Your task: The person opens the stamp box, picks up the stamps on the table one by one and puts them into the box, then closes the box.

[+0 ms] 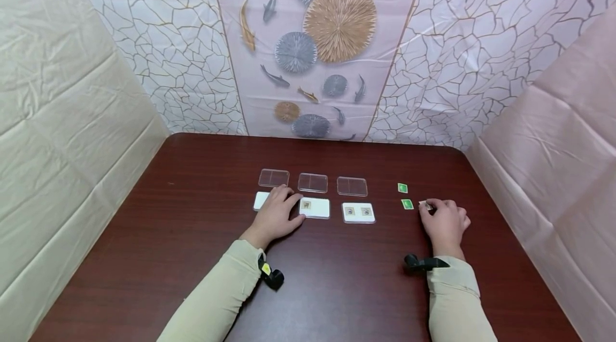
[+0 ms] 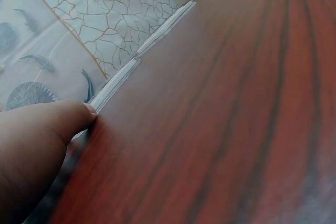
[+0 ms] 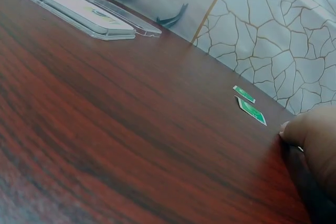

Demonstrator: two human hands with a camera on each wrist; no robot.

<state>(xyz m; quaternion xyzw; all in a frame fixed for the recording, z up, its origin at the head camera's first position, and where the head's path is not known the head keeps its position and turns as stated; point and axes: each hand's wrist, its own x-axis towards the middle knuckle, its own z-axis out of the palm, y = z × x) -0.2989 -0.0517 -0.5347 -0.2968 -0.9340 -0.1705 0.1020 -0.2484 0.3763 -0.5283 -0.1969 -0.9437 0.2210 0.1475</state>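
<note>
My left hand (image 1: 274,218) rests across the near row of white-backed clear cases. Its thumb and index finger touch the left end of the middle case (image 1: 320,208), which bears one small brown stamp (image 1: 306,205). Beneath the same hand, the left case (image 1: 260,200) is partly covered. The right case (image 1: 358,219) carries two stamps side by side. Far to the right, my right hand (image 1: 445,224) pinches a small stamp (image 1: 425,205) at the table surface, mostly hidden by the fingers. Two green stamps (image 1: 402,188) (image 1: 407,204) lie to its left.
Behind the cases lie three clear lids (image 1: 274,177) (image 1: 313,183) (image 1: 352,186) in a row. The dark red-brown table (image 1: 327,278) ends at a patterned cloth backdrop (image 1: 308,64), with pale fabric on both sides.
</note>
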